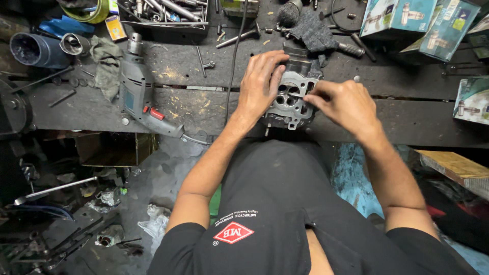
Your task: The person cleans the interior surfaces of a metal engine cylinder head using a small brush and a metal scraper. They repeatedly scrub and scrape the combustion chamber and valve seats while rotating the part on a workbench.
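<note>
Both hands (pixel 305 94) on face-up cylinder head (pixel 291 102)

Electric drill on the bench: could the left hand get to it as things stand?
Probably yes. The electric drill lies uncovered on the workbench, to the left of the left hand, with only bare bench between them. But that hand now rests on the cylinder head, so it would have to let go.

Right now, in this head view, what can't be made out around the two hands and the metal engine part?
- Left side of the engine part: covered by the left hand.
- Whatever the right hand pinches: hidden by its own fingertips, too small.
- Engine part's underside: faces the workbench.
- Boxes: cut off by the top and right edges.
</note>
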